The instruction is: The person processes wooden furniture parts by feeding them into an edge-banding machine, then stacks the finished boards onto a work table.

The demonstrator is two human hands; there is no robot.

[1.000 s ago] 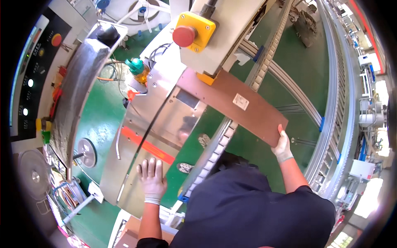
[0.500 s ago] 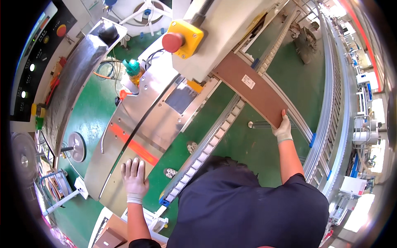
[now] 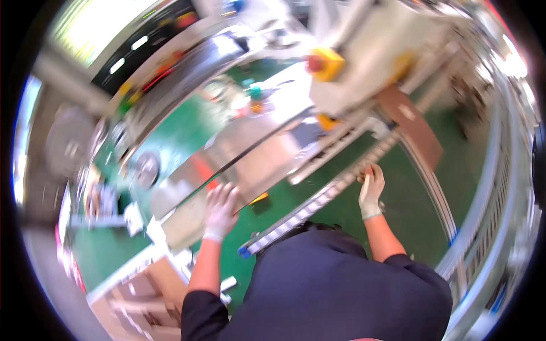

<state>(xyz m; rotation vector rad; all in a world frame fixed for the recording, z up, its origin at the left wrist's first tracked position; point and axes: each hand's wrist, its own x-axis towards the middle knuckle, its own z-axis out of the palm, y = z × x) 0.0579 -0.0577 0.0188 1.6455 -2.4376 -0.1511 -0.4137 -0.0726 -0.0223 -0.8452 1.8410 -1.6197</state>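
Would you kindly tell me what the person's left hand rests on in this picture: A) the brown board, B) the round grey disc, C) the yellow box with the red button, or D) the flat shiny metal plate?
D: the gloved left hand lies spread, palm down, on the flat shiny metal plate, well away from the other three.

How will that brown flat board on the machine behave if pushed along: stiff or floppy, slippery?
The brown board probably stays stiff: it lies flat with straight edges, no sag visible. It looks thin, so likely light for its area. It rests on the roller rail near the right hand, so it may slide easily. The picture is blurred; surface finish unclear.
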